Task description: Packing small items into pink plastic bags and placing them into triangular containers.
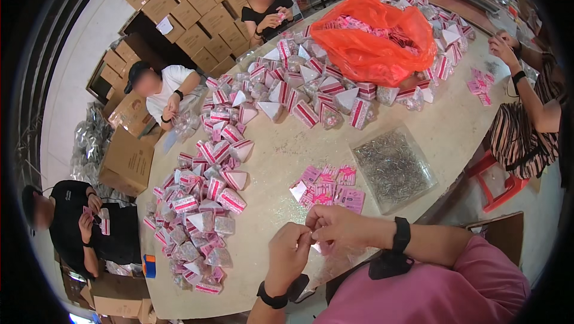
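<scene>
My left hand (pixel 289 253) and my right hand (pixel 339 226) meet at the near edge of the table, their fingers pinched together. Whatever they pinch is small and mostly hidden; a shiny, clear patch with a hint of pink shows just below the fingertips. Just beyond my right hand lies a loose spread of pink printed cards (pixel 324 193). To the right of the cards stands a shallow clear tray (pixel 431 184) holding many tiny dark metal pieces (pixel 391 162), too fine to name.
Small clear packets with pink-and-white labels (pixel 218 189) pile up along the table's left and far sides. A red plastic bag (pixel 376 55) of pink items sits among them. Co-workers (pixel 170 87) handle small items around the table (pixel 299 141). Cardboard boxes (pixel 197 1) stack behind.
</scene>
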The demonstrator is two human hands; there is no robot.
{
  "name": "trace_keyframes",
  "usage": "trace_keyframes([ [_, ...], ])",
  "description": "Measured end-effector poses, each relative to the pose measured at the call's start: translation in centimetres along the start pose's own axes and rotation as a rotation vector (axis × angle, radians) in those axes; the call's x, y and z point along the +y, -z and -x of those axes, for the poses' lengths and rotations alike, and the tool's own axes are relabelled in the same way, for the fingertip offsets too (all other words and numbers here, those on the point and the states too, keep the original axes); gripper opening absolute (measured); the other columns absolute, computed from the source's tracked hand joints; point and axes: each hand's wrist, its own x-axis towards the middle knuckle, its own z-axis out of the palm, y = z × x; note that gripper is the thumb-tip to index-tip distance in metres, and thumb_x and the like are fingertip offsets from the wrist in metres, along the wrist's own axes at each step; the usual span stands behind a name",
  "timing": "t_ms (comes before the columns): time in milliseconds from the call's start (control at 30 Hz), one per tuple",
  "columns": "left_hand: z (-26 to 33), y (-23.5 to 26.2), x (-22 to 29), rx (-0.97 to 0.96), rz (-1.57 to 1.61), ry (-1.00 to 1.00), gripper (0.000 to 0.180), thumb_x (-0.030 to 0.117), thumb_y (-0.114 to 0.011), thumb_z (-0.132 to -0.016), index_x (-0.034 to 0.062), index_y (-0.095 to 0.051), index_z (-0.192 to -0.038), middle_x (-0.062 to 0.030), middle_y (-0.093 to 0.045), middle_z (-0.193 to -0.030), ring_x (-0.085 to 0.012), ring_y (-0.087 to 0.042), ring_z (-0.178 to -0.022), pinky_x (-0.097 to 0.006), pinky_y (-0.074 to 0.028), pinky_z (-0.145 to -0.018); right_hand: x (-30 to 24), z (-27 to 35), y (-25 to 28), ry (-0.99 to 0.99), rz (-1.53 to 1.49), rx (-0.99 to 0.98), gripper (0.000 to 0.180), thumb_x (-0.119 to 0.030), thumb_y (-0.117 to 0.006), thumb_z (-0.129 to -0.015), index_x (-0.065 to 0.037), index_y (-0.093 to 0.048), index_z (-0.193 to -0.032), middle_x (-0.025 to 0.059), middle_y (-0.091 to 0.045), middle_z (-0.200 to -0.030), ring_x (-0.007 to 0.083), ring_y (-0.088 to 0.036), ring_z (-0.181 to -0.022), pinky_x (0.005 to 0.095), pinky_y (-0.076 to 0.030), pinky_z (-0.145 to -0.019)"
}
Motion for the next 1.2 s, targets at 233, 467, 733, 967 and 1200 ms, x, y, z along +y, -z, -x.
trace_keyframes([
  [233, -0.7, -0.2, 0.2, -0.033, 0.543, 0.394, 0.010, 0.004, -0.055, -0.086, 0.0016, -0.055, -0.076, 0.0010, -0.052, -0.069, -0.0066, -0.045, -0.058, -0.021, -0.037, -0.054, 0.4, 0.0, -0.3, 0.289, 0.598, 0.175, 0.016, -0.013, -0.058, -0.083, -0.002, -0.051, -0.092, 0.0110, -0.059, -0.073, 0.0231, -0.062, -0.071, 0.0368, -0.044, -0.056],
  [467, -0.1, -1.7, -1.3, 0.019, 0.706, 0.389, 0.014, 0.010, -0.052, -0.090, 0.0026, -0.053, -0.078, 0.0022, -0.049, -0.068, -0.0046, -0.040, -0.060, -0.020, -0.032, -0.053, 0.8, 0.4, -0.6, 0.556, 1.091, 0.263, 0.014, -0.016, -0.053, -0.086, -0.002, -0.050, -0.088, 0.0162, -0.060, -0.076, 0.0368, -0.061, -0.070, 0.0445, -0.046, -0.058],
  [733, -2.1, -2.5, -1.0, -0.104, 0.645, 0.431, 0.013, 0.008, -0.051, -0.087, 0.0043, -0.051, -0.074, 0.0010, -0.049, -0.066, -0.0069, -0.042, -0.059, -0.021, -0.035, -0.056, 1.2, 0.4, 1.6, 0.475, 1.161, 0.265, 0.011, -0.011, -0.054, -0.082, -0.002, -0.052, -0.086, 0.0165, -0.060, -0.074, 0.0359, -0.061, -0.070, 0.0434, -0.047, -0.059],
  [967, -11.4, -2.0, -1.1, -0.130, 0.211, 0.257, 0.013, 0.012, -0.057, -0.085, 0.0010, -0.054, -0.078, 0.0007, -0.048, -0.063, -0.0059, -0.047, -0.063, -0.021, -0.040, -0.060, 0.8, 3.0, 5.4, 0.336, 0.641, 0.425, 0.014, -0.013, -0.053, -0.086, -0.002, -0.060, -0.093, 0.0154, -0.061, -0.075, 0.0277, -0.061, -0.067, 0.0352, -0.048, -0.061],
  [1200, -25.3, -8.3, -5.0, -0.111, -0.389, -0.249, 0.046, 0.010, -0.065, -0.074, 0.0019, -0.047, -0.116, -0.0169, -0.052, -0.114, -0.0312, -0.052, -0.104, -0.040, -0.044, -0.085, 1.4, 4.8, 9.2, 0.103, 0.441, 0.441, 0.018, -0.013, -0.056, -0.086, 0.000, -0.061, -0.097, 0.0091, -0.063, -0.074, 0.0133, -0.060, -0.065, 0.0279, -0.047, -0.062],
])
